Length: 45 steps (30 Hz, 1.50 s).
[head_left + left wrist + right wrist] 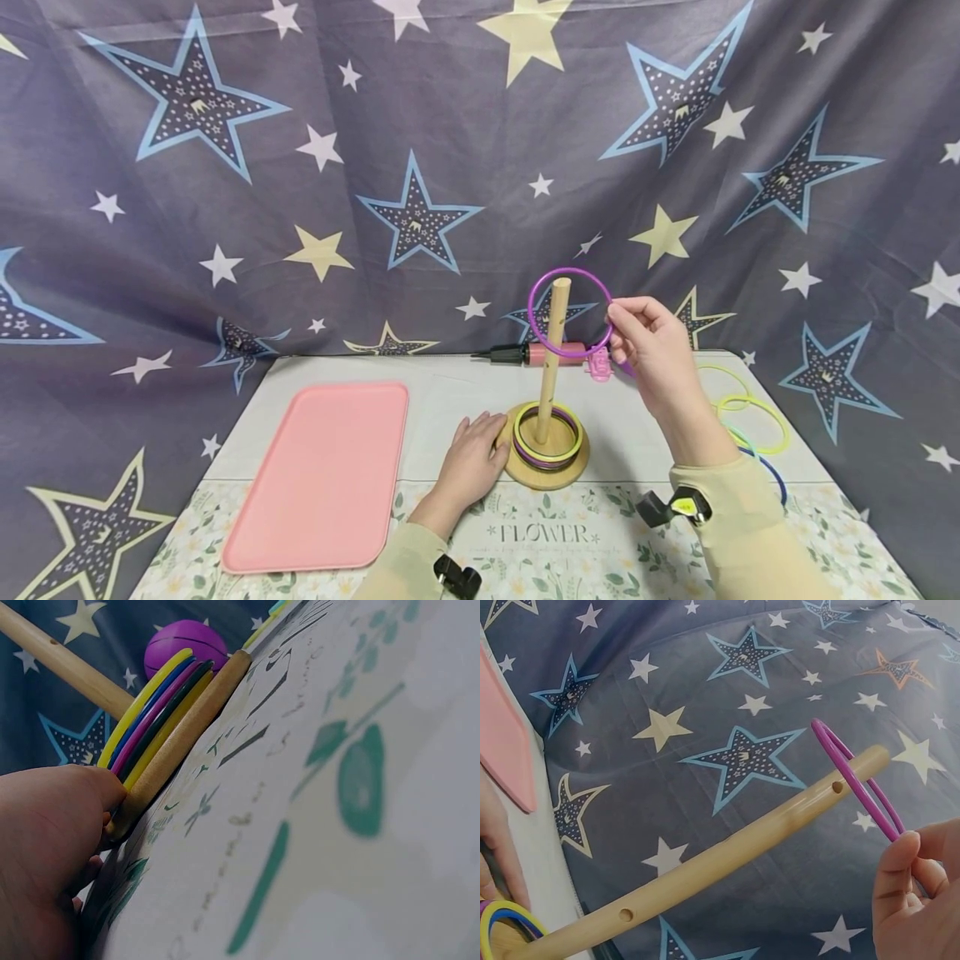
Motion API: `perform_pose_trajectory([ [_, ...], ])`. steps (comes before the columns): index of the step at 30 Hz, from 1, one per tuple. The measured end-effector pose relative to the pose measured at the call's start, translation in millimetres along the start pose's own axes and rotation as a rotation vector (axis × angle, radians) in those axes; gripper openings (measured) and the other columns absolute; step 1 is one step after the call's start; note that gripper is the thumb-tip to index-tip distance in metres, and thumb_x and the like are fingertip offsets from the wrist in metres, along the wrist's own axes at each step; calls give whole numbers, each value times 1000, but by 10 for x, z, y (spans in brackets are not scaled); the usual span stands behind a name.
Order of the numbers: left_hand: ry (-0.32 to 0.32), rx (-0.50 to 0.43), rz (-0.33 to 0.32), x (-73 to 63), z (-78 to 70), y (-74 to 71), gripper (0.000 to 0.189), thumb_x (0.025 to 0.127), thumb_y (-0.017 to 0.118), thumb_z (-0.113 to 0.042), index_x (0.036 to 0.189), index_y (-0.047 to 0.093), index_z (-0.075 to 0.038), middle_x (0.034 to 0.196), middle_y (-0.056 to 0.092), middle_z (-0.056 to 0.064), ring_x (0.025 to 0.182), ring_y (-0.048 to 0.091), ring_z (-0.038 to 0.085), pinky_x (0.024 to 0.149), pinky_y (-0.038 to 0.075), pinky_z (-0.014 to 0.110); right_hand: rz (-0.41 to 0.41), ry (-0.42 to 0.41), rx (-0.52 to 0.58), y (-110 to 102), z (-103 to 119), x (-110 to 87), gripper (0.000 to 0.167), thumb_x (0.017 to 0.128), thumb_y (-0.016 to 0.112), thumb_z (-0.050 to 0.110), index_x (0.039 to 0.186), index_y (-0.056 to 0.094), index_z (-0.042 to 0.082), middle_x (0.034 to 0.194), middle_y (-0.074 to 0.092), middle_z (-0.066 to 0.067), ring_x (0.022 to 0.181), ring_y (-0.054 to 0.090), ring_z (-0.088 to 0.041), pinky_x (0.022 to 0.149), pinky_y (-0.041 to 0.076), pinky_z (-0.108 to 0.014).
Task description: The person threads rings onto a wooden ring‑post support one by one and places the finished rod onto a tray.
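My right hand (660,354) pinches a purple ring (534,292) between thumb and fingers. In the right wrist view the ring (866,796) encircles the upper end of an upright wooden peg (742,851), whose tip pokes past it. The peg rises from a round wooden base (546,477). Around its foot lies a stack of rings (577,421): yellow, blue, purple, dark green and yellow, clearest in the left wrist view. My left hand (474,458) rests at the base's left edge, with the thumb touching the rim beside the stack.
A pink tray (330,475) lies on the left. Behind the peg are a pink-and-black pump (536,354), a small pink item (598,365) and a purple ball (187,646). Several loose rings (783,429) lie at the right. A star-patterned curtain (450,125) hangs behind the table.
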<state>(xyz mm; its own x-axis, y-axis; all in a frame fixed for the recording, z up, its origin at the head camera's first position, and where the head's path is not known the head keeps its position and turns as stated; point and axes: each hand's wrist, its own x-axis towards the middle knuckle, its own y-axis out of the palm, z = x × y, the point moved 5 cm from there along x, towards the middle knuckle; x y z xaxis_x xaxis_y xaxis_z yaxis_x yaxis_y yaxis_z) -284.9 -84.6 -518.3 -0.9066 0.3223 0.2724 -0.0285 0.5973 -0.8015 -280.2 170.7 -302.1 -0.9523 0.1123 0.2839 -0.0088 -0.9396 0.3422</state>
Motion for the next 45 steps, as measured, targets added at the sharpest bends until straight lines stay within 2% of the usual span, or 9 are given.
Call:
perform_pose_trajectory([
  [5, 0, 0, 0, 1, -1, 4, 49, 111, 63, -21, 156, 60, -1, 158, 62, 13, 155, 48, 35, 135, 22, 59, -14, 10, 0, -29, -116, -7, 11, 110, 65, 0, 105, 72, 6, 80, 67, -2, 62, 60, -6, 51, 51, -15],
  [11, -5, -5, 2, -4, 1, 6, 49, 111, 63, -21, 156, 60, -2, 158, 62, 13, 156, 47, 35, 135, 21, 59, -42, 17, -19, -77, -223, -45, 6, 109, 67, 2, 108, 73, 3, 80, 66, 0, 62, 60, -5, 51, 50, -14],
  [16, -6, -5, 3, -6, -4, 2, 49, 111, 63, -22, 157, 60, -2, 158, 62, 13, 156, 47, 34, 135, 21, 59, -44, 42, -17, -102, -315, -74, 9, 110, 65, 1, 106, 72, 6, 78, 66, 0, 61, 60, -6, 51, 49, -14],
  [20, -5, -1, 2, -3, -3, 3, 49, 112, 63, -22, 157, 60, -2, 158, 62, 12, 156, 47, 34, 135, 21, 59, -43, 53, -22, -128, -379, -92, 7, 110, 65, 2, 108, 71, 4, 76, 67, 0, 61, 60, -6, 51, 50, -15],
  [26, -1, 0, 6, 0, -10, -1, 49, 112, 62, -22, 157, 60, -2, 159, 61, 13, 156, 47, 35, 135, 21, 59, -50, 87, -23, -183, -496, -117, 7, 110, 66, 4, 107, 71, 5, 80, 71, -1, 62, 60, -5, 51, 50, -15],
  [29, -2, 0, 8, 0, -12, -3, 50, 111, 62, -22, 157, 60, -2, 159, 61, 13, 156, 47, 34, 135, 20, 59, -59, 104, -23, -209, -565, -134, 4, 110, 66, 4, 109, 70, 2, 82, 72, -2, 63, 60, -6, 51, 50, -16],
  [33, 1, 4, 4, 5, -15, -2, 50, 111, 63, -21, 157, 60, -2, 158, 62, 12, 156, 47, 35, 135, 21, 59, -67, 134, -38, -246, -663, -164, 8, 111, 66, 4, 113, 67, -4, 85, 74, -3, 65, 59, -5, 52, 49, -16],
  [40, 12, 8, -6, 7, -8, 4, 49, 111, 63, -20, 156, 60, -1, 158, 62, 13, 155, 48, 35, 134, 22, 60, -83, 179, -46, -290, -819, -224, 6, 111, 64, 3, 108, 69, 4, 88, 72, -2, 66, 58, -5, 52, 48, -15],
  [45, 7, 7, 1, 7, -11, 1, 49, 111, 63, -21, 157, 60, -2, 158, 62, 13, 155, 48, 35, 135, 21, 60, -101, 204, -50, -327, -956, -269, 3, 110, 67, 3, 109, 68, 1, 88, 69, 0, 67, 57, -5, 52, 48, -15],
])
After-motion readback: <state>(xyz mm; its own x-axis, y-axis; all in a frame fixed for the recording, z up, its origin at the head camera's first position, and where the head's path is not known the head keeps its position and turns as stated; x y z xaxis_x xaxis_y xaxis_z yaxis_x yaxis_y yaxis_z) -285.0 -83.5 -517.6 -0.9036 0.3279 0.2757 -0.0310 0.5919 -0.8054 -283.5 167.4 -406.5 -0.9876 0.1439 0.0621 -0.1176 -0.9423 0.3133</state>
